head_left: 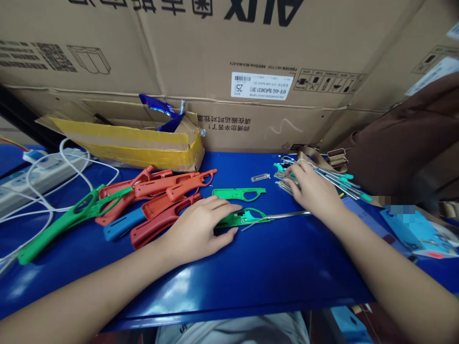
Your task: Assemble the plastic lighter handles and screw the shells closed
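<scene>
My left hand point(201, 227) lies on the blue table point(258, 272), its fingers pressed down on a green plastic handle shell point(239, 218) that has a thin metal rod point(287, 216) sticking out to the right. A second green shell point(238, 193) lies just behind it. My right hand point(311, 188) reaches into a pile of metal rods with green tips point(340, 181) at the right; its fingertips are curled among them. A pile of orange and red handle shells point(161, 198) sits left of my left hand.
A long green handle point(68, 220) and a blue one point(120, 227) lie at the left. Behind are a yellow-taped cardboard box point(136, 141), large cartons point(251, 62), a white power strip with cables point(39, 172) and a small clear part point(260, 177). Brown fabric point(401, 138) fills the right.
</scene>
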Demonstrator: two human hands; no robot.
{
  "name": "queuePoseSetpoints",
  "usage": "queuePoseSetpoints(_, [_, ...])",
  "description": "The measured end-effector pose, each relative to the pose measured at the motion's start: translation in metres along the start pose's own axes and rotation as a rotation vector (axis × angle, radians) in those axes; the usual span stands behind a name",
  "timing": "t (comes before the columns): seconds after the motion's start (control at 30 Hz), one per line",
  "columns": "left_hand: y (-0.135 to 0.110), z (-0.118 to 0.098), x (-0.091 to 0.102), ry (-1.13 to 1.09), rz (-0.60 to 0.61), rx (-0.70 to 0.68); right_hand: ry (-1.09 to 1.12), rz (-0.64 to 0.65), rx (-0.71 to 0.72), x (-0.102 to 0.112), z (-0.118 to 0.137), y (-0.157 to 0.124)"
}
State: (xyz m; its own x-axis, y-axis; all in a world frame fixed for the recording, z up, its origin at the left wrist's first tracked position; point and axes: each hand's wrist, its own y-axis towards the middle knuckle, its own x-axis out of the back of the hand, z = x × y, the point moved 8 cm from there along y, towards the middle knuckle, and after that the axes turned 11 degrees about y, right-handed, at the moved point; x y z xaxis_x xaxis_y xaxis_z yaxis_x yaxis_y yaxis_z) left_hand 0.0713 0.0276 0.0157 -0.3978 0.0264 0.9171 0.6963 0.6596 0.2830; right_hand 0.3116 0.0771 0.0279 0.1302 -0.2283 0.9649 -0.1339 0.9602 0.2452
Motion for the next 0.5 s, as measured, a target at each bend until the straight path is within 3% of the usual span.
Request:
queuePoseSetpoints(0.13, [0.001,-0.002,0.010,-0.128,-0.101,0.058,0.197,-0.138,0.197,0.020,0.034,-0.010])
queuePoseSetpoints(0.23, [0.001,0.006,0.006,-0.511,-0.132,0.211,0.401,-0.052,0.529,0.027,0.087,-0.030])
queuePoseSetpoints(0.3, [0.001,0.009,-0.007,-0.855,-0.059,0.308,0.451,0.023,0.704,0.029,0.119,-0.045])
queuePoseSetpoints(0.4, [0.002,0.006,-0.023,-1.190,0.086,0.385,0.491,0.025,0.780,0.032,0.142,-0.055])
queuePoseSetpoints(0.5, [0.002,0.013,-0.022,-1.244,0.045,0.472,0.570,-0.082,0.735,0.038,0.140,-0.054])
